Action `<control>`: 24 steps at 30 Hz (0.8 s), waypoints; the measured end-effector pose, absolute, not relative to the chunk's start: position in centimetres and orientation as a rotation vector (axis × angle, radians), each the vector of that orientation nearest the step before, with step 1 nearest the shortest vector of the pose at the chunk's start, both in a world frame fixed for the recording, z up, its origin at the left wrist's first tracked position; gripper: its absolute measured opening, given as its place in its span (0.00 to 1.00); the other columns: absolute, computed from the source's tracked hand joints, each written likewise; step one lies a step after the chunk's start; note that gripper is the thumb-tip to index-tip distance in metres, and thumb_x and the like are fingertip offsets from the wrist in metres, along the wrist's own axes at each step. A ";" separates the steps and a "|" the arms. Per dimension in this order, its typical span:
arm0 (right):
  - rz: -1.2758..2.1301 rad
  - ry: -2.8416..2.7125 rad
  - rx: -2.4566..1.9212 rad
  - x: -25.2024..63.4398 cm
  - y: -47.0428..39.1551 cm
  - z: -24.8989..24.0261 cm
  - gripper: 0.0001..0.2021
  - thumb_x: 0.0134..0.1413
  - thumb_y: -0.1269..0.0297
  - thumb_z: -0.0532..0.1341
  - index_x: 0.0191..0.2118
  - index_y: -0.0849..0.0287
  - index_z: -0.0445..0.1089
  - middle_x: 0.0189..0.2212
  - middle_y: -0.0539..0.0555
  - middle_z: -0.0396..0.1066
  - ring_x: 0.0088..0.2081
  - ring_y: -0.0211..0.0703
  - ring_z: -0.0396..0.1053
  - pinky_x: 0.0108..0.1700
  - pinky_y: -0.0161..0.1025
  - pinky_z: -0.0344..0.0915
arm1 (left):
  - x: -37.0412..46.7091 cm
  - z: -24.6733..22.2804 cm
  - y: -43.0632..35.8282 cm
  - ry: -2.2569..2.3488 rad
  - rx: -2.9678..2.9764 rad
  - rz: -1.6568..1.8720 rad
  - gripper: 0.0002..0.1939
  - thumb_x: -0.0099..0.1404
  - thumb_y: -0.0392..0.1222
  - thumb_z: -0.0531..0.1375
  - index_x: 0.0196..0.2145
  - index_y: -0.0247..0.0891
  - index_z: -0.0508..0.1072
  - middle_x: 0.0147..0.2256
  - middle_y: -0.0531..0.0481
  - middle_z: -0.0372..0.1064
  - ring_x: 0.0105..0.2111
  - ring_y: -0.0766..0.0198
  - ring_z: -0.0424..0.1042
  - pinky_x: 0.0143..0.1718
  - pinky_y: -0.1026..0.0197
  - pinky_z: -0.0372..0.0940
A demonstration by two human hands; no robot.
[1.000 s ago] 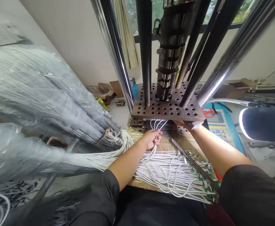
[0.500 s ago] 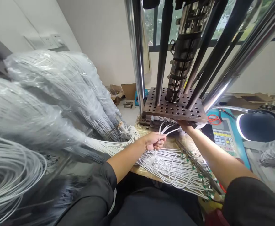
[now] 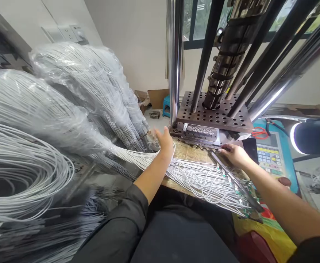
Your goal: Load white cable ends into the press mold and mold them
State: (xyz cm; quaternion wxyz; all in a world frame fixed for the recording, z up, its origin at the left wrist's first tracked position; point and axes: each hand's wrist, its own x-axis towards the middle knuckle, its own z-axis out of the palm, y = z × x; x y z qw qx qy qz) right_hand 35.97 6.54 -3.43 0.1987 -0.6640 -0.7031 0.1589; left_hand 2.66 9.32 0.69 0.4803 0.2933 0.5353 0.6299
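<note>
My left hand is raised with its thumb and fingers apart, beside the bend of a bundle of thin white cables. It holds nothing that I can see. My right hand closes its fingertips on the right end of a dark metal strip at the front of the press. Behind that strip sits a metal mould with a row of shiny slots, below the press's perforated plate. White cables with green-and-metal ends lie fanned across the bench, and a long metal bar crosses their ends.
Plastic-wrapped cable bundles and a cable coil fill the left side. Steel columns rise from the press. At right are a teal control panel and a round lamp. A yellow bag lies near my lap.
My left hand has let go of several white cables and moved left, opening. My right hand has come out from under the press plate to its front edge. The view has shifted left.
</note>
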 end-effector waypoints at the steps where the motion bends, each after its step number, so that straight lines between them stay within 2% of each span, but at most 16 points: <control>1: 0.380 -2.056 -1.860 35.3 6.8 -3.3 0.16 0.57 0.54 0.62 0.42 0.59 0.78 0.32 0.57 0.80 0.32 0.50 0.77 0.35 0.42 0.71 | 3.3 0.2 8.3 1.313 0.865 1.568 0.20 0.71 0.48 0.58 0.58 0.42 0.67 0.53 0.41 0.70 0.56 0.58 0.69 0.51 0.61 0.65; 3: 0.265 -2.216 -1.838 33.9 7.3 -3.1 0.13 0.59 0.59 0.60 0.44 0.60 0.76 0.35 0.59 0.80 0.35 0.50 0.77 0.37 0.43 0.71 | 4.6 -0.8 6.6 1.227 1.211 1.451 0.17 0.69 0.41 0.61 0.54 0.42 0.73 0.55 0.42 0.70 0.56 0.57 0.69 0.55 0.59 0.65; 7: 0.209 -2.338 -1.789 31.8 7.8 -2.8 0.11 0.60 0.61 0.60 0.43 0.59 0.76 0.39 0.65 0.78 0.42 0.57 0.75 0.46 0.49 0.68 | 6.7 -2.3 6.3 1.115 1.776 0.982 0.11 0.60 0.34 0.67 0.43 0.40 0.81 0.49 0.41 0.71 0.53 0.51 0.69 0.62 0.51 0.62; 10: 0.189 -2.385 -1.776 32.4 7.0 -2.3 0.12 0.61 0.62 0.58 0.42 0.59 0.78 0.43 0.66 0.77 0.47 0.59 0.73 0.49 0.51 0.67 | 9.1 -3.0 7.2 1.036 2.098 0.743 0.13 0.60 0.32 0.65 0.43 0.39 0.81 0.50 0.40 0.69 0.55 0.48 0.67 0.65 0.46 0.56; 13: 0.114 -2.319 -1.679 35.5 3.3 -1.7 0.16 0.63 0.61 0.56 0.48 0.59 0.78 0.48 0.65 0.75 0.50 0.59 0.72 0.52 0.52 0.67 | 12.1 -3.1 7.4 0.746 2.321 0.560 0.17 0.62 0.32 0.63 0.48 0.40 0.79 0.56 0.39 0.67 0.59 0.46 0.63 0.66 0.46 0.54; 15: 0.150 -2.194 -1.631 38.1 -1.1 -1.5 0.19 0.63 0.57 0.56 0.52 0.59 0.76 0.48 0.63 0.75 0.49 0.57 0.73 0.52 0.51 0.68 | 13.8 -2.8 7.1 0.546 2.389 0.437 0.18 0.62 0.34 0.63 0.50 0.40 0.78 0.57 0.38 0.67 0.60 0.45 0.62 0.65 0.45 0.54; 18: 0.358 -2.079 -1.679 40.5 -8.2 -1.9 0.20 0.60 0.51 0.60 0.53 0.54 0.76 0.46 0.59 0.77 0.45 0.54 0.74 0.47 0.49 0.71 | 15.6 -2.4 6.4 0.420 2.398 0.266 0.19 0.60 0.39 0.66 0.50 0.41 0.78 0.54 0.38 0.69 0.57 0.43 0.64 0.62 0.44 0.56; 20: 0.393 -2.044 -1.727 40.7 -11.3 -2.4 0.20 0.57 0.51 0.62 0.52 0.53 0.76 0.47 0.58 0.77 0.46 0.56 0.75 0.48 0.50 0.71 | 16.1 -2.2 5.9 0.447 2.379 0.217 0.19 0.57 0.40 0.68 0.47 0.42 0.78 0.52 0.39 0.71 0.56 0.42 0.64 0.62 0.42 0.56; 24: 0.366 -2.115 -1.777 39.4 -12.6 -3.3 0.20 0.56 0.51 0.64 0.51 0.54 0.76 0.45 0.59 0.77 0.45 0.56 0.75 0.47 0.50 0.71 | 16.5 -1.9 4.9 0.446 2.382 0.186 0.17 0.56 0.34 0.66 0.45 0.42 0.78 0.49 0.40 0.72 0.54 0.44 0.66 0.60 0.45 0.58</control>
